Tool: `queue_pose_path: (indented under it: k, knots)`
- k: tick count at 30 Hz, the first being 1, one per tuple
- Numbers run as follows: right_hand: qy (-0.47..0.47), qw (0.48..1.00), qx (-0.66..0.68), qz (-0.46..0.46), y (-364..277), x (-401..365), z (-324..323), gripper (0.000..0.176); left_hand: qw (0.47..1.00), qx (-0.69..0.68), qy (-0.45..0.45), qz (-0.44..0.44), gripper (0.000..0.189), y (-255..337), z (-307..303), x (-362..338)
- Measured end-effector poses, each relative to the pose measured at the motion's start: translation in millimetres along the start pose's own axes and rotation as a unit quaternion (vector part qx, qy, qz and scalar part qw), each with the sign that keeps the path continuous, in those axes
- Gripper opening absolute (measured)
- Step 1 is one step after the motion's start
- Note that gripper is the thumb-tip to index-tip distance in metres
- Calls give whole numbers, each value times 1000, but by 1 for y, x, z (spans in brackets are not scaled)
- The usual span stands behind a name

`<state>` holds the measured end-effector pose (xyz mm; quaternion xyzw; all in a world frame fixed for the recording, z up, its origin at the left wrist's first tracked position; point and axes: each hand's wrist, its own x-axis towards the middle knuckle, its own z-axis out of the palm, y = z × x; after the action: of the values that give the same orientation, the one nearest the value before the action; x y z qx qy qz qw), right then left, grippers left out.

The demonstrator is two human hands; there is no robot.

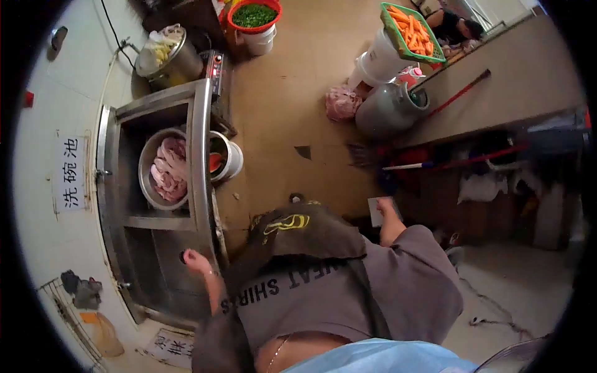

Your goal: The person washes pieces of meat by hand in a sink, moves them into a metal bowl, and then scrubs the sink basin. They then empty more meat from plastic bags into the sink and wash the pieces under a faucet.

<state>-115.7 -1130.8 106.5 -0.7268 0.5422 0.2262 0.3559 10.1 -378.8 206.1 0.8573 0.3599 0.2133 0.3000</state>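
Observation:
My left hand (198, 262) is closed over the near basin of the steel sink (202, 155). A small dark round thing (183, 256) shows at its fingertips, too small to name. In the far basin stands a round metal bowl (147, 166) with pale pink raw meat (169, 171) in it. Out to the right, my right hand (387, 208) is closed on a flat pale rectangular thing (375, 212), shaped like a cleaver blade. Its handle is hidden by the hand.
A white bucket (233, 160) stands beside the sink. Farther off are a steel pot (180, 65), a red basin of chopped greens (255, 15) and a green basket of carrots (413, 34). A gas cylinder (385, 110) and a bag of meat (342, 102) sit right; another person (457, 28) is beyond.

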Motion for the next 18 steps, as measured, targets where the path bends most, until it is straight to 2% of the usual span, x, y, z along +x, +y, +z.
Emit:
queue_pose_path:
  k: [1,2,3,4,5,6,7,8,10,12,14,16,18]
  knots:
    - [12,992,120,30,-28,-9,-16,14,997,-35,-13,61,16,18,17,0]
    - [25,984,175,-7,-49,6,-25,13,998,53,-19,27,17,59,25,-9]
    - [26,974,221,-49,-65,39,-25,12,996,20,-82,16,20,102,32,-15]
    - [-15,958,243,-149,-75,78,-28,11,997,-21,-60,36,22,116,44,-16]
    - [-9,954,273,-120,-127,61,-44,20,997,6,-65,52,23,135,61,-10]
    - [-36,969,218,-110,-159,64,-58,20,995,40,-91,24,23,177,57,-8]
    - [-56,944,293,-140,-190,65,-64,24,994,19,-68,84,21,190,67,-3]
    - [-55,931,338,-128,-220,58,-64,26,989,10,-38,144,16,190,82,8]
    - [-68,949,275,-135,-252,67,-68,29,983,24,-37,176,13,217,105,23]
    - [-79,962,234,-113,-256,71,-54,30,985,24,-82,149,12,229,126,51]
    - [-84,973,195,-88,-244,99,-61,30,982,-20,-162,99,11,286,167,52]
    - [-101,980,173,-20,-227,118,-74,27,970,0,-199,140,10,297,224,54]
    - [-88,976,199,21,-224,124,-92,24,959,-60,-237,141,9,345,272,53]
